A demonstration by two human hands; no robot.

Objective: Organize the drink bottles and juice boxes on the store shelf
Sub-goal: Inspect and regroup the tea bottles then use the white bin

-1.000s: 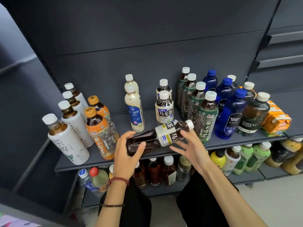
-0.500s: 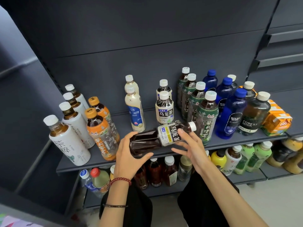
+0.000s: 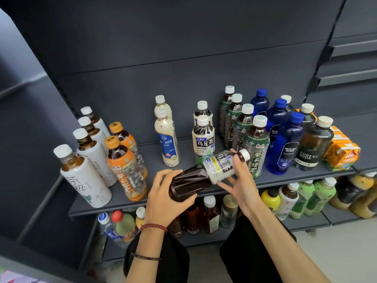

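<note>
I held the oolong tea bottle [image 3: 206, 174] in the air over the near edge of the shelf [image 3: 295, 177], just in front of the two matching oolong bottles [image 3: 203, 137] that stood upright. My left hand [image 3: 163, 199] was curled round its dark base, and my right hand [image 3: 238, 180] pinched the labelled upper part, thumb on top and fingers beneath.

The worst risk, I judged, was the cap end. It sat just beside the front green jasmine tea bottle [image 3: 256, 146], and a careless swing while standing the bottle up could have tipped that one into the row behind it. The smooth, full bottle also hung partly past the shelf edge, so a slack grip could have dropped it onto the lower shelf's bottles [image 3: 210, 213] or the floor. Setting it down crooked could have nudged the front standing oolong bottle too.

The bottle lay nearly on its side. Its long axis ran from near-left to far-right, with the base toward me on the left and the white cap pointing right, a little up and away.
</note>
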